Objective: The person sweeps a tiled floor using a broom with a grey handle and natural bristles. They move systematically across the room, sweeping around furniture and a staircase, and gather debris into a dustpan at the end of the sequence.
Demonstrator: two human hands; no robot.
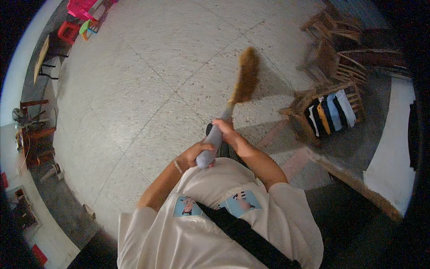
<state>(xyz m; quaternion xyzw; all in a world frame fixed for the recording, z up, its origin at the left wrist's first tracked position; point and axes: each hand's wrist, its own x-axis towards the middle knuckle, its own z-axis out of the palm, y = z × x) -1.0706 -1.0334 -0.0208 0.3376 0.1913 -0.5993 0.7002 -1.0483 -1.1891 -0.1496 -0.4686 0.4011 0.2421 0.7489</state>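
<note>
Broom out over the tiled floor, both hands wrapped on the handle.

The left hand point(193, 153) is clenched round the grey butt end, and the right hand point(227, 130) grasps the handle higher up. The broom point(244, 80) has its brown bristle head blurred over the floor point(134, 89), towards the far right side. The risk as I see it: the wooden rack of folded cloths point(329, 112) stands near, so a wide stroke could clip it or flick dust onto the cloths.

A loose white short-sleeved shirt point(215, 224) carries two blue picture prints point(242, 202); below them a black strap point(246, 237) crosses diagonally. A thin bracelet point(178, 167) circles the left wrist.
</note>
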